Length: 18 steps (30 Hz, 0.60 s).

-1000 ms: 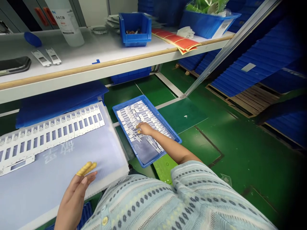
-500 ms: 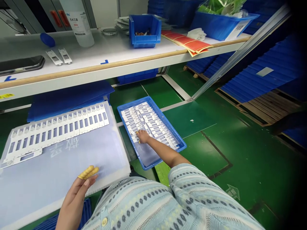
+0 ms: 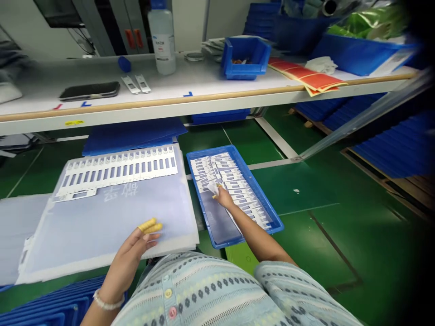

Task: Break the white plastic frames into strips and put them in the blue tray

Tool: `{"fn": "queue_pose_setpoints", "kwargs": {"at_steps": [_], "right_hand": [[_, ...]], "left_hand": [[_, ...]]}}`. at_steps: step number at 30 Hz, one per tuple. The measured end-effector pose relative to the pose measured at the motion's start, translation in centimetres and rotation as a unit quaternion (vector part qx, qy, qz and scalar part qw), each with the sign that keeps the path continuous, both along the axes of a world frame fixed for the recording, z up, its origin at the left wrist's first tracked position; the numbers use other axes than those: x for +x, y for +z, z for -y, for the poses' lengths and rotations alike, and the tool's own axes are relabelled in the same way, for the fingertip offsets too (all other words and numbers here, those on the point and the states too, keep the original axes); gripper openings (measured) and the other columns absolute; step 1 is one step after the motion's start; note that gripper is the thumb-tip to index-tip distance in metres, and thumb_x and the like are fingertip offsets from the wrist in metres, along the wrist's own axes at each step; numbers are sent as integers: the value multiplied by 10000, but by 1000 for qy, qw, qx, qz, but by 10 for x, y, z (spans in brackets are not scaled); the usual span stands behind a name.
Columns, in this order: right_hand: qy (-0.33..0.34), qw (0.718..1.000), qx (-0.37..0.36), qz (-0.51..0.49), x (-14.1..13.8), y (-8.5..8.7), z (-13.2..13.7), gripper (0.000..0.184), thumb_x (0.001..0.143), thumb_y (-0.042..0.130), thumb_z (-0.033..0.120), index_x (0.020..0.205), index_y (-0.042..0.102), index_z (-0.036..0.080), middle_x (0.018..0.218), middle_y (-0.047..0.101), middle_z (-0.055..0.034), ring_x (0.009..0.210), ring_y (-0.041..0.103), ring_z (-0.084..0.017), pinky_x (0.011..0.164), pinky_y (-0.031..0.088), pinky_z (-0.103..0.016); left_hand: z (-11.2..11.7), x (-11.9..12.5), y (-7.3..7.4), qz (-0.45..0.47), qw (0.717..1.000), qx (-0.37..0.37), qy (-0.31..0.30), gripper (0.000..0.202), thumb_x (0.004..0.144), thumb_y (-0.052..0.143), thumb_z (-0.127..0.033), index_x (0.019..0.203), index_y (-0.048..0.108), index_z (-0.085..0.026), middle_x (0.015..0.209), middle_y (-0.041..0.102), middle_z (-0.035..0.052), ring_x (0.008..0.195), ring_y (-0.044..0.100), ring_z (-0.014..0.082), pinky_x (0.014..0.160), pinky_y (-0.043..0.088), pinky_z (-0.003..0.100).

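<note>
My right hand (image 3: 224, 198), with yellow finger cots, is closed on a white plastic piece (image 3: 213, 186), slightly blurred, over the blue tray (image 3: 276, 225). Two columns of similar white slotted pieces (image 3: 238, 183) lie in that tray, on a greyish liner bare at the near left. My left hand (image 3: 131, 251) hovers by the near right part of a stack of translucent sheets (image 3: 112, 226). Its fingers are stretched out, two in yellow cots, and hold nothing. Along the far part of the top sheet runs a row of white slotted pieces (image 3: 118, 170), with one lying crosswise (image 3: 79, 194) at its left.
Behind is a shelf table (image 3: 204, 93) with a phone (image 3: 90, 90), two white pieces (image 3: 136, 84), a bottle (image 3: 163, 43), a small blue bin (image 3: 246, 59) and red sticker sheets (image 3: 306, 74). Stacked blue trays (image 3: 50, 308) sit at lower left. A metal post (image 3: 346, 131) slants at right.
The camera view has swung left, so everything sits further right. My right hand has drawn slightly toward me within the tray, a white piece in its fingers. My left hand stays over the sheets.
</note>
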State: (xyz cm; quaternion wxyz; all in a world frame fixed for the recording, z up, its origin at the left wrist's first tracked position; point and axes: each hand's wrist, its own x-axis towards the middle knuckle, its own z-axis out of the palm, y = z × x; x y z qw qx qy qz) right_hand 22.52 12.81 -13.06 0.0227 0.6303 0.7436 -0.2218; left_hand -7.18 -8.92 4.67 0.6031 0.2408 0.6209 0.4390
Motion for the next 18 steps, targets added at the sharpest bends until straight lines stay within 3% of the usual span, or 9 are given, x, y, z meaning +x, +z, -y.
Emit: {"fn": "queue_pose_setpoints", "kwargs": {"at_steps": [3,5,7,9,11,12,13,15,18], "right_hand": [[-4,994,82,-72,-14,60,-1,566,905,415,250,1428,254,105,1170,625,-151,1009,624,-244,812,483,-335],[74,956,188,-215,-37,109,10,562,868,473,247,1399,321,145,1127,638,-127,940,629,-239,803,483,-357],[281,885,238,-283,-68,157,29,470,851,519,234,1312,438,186,1061,650,-86,901,614,-207,813,466,-346],[483,787,281,-261,-102,197,49,377,858,558,243,1231,517,202,961,657,-61,908,584,-201,858,430,-369],[595,706,326,-202,-131,225,63,301,901,538,237,1200,550,212,920,656,-51,962,555,-207,915,391,-402],[623,680,345,-174,-141,235,67,292,919,530,257,1207,553,217,943,656,-55,1003,539,-217,946,368,-425],[633,666,363,-152,-148,242,70,298,931,526,277,1223,549,223,1000,654,-63,1051,520,-229,977,343,-449],[620,669,391,-124,-155,252,74,325,938,525,274,1261,529,239,1162,616,-79,1147,472,-251,1016,301,-491],[540,718,416,-138,-156,259,81,345,932,499,155,1263,522,245,1263,554,-92,1185,445,-254,997,320,-489]], "left_hand": [[-14,6,6,150,988,-18,-30,490,864,568,-451,1294,542,-218,1337,576,120,1191,557,315,949,478,455],[-26,10,9,257,962,-45,-76,508,900,484,-467,1304,524,-162,1327,573,171,1191,559,328,896,503,473],[-37,14,11,343,928,-59,-130,579,905,421,-537,1283,530,-113,1291,587,216,1165,578,344,844,521,486],[-44,15,13,414,895,-45,-158,613,879,426,-596,1218,576,-108,1226,630,214,1138,590,375,824,521,524],[-46,11,16,462,874,-13,-153,581,833,497,-617,1123,633,-132,1134,686,172,1124,594,400,822,516,567],[-45,7,18,474,869,3,-139,538,818,535,-603,1080,653,-148,1091,708,146,1115,599,398,828,514,578],[-44,1,20,479,870,17,-118,477,815,563,-570,1040,666,-161,1047,725,121,1096,614,384,836,515,579],[-40,-12,24,469,880,37,-65,328,851,567,-463,977,679,-181,982,742,83,1036,650,337,850,522,558],[-33,-32,31,439,896,53,29,206,908,508,-304,968,675,-199,944,743,42,991,672,285,858,533,527]]}}
